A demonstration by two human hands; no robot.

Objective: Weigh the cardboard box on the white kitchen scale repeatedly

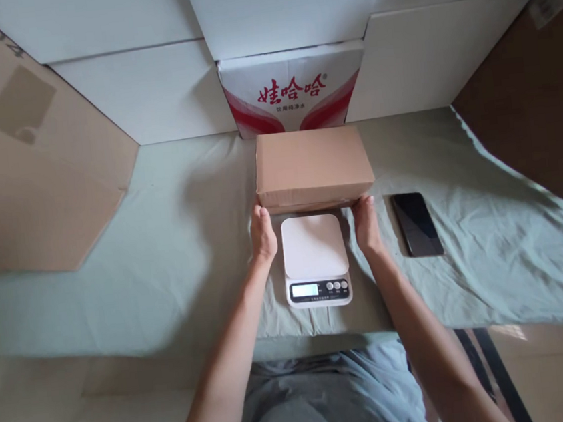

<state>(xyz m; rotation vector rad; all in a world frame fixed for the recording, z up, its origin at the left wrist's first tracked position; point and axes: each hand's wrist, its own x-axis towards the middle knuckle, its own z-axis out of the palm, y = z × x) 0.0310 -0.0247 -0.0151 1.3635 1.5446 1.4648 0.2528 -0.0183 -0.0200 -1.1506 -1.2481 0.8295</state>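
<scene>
A brown cardboard box [314, 160] is held between my two hands, just beyond the scale. My left hand [263, 233] grips its near left corner, thumb up and the other fingers mostly hidden by the box. At the near right corner, my right hand [366, 223] holds it the same way. Whether the box's underside touches the cloth, I cannot tell. Between my wrists sits a white digital kitchen scale [314, 248], its square platform bare. The scale's display is lit, but its digits are too small to read.
Right of my right hand lies a dark smartphone [418, 224] on the green cloth [171, 216]. A white-and-red printed carton [294, 92] stands behind the box, against white panels [148, 94]. Large cardboard sheets [49, 161] flank the left side, and another brown panel [536, 97] the right.
</scene>
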